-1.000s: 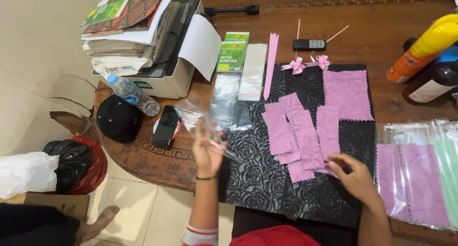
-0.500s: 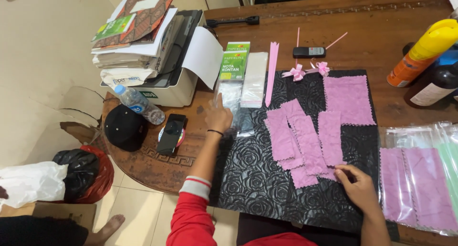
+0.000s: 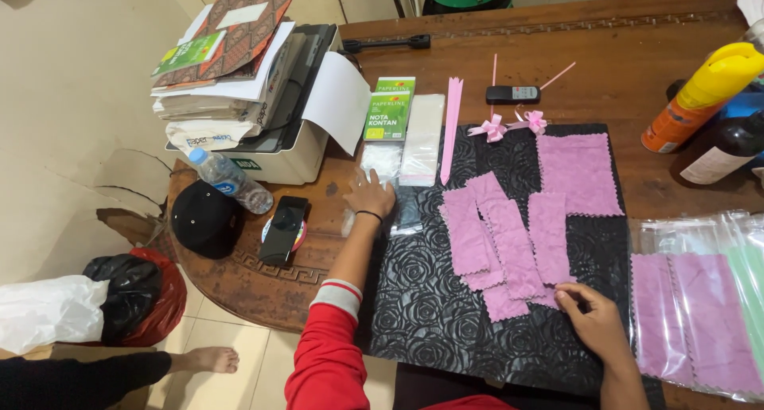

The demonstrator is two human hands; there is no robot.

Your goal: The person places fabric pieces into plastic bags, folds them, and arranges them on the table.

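My left hand [image 3: 370, 195] lies flat on a clear plastic bag [image 3: 382, 162] at the left edge of a black rose-embossed mat [image 3: 446, 314]; a black band circles the wrist and the sleeve is red. My right hand [image 3: 590, 318] rests at the mat's near edge, its fingertips pinching the corner of a pink cloth strip [image 3: 517, 255]. Several pink cloth strips with zigzag edges overlap in the mat's middle. A larger pink cloth square [image 3: 578, 174] lies further back. Two small pink ribbon bows [image 3: 509, 125] sit at the mat's far edge.
A printer [image 3: 278, 132] with stacked books stands at the back left, with a water bottle [image 3: 231, 179], black cap [image 3: 204, 217] and phone [image 3: 283, 229] near it. Green notepads [image 3: 390, 108], spray can [image 3: 700, 96], dark bottle [image 3: 728, 147], bagged cloths [image 3: 700, 307] surround the mat. A bare foot [image 3: 208, 358] shows below.
My left hand carried a clear bag from above the mat's left side and set it down further back near the notepads. My right hand stayed at the pink strips.
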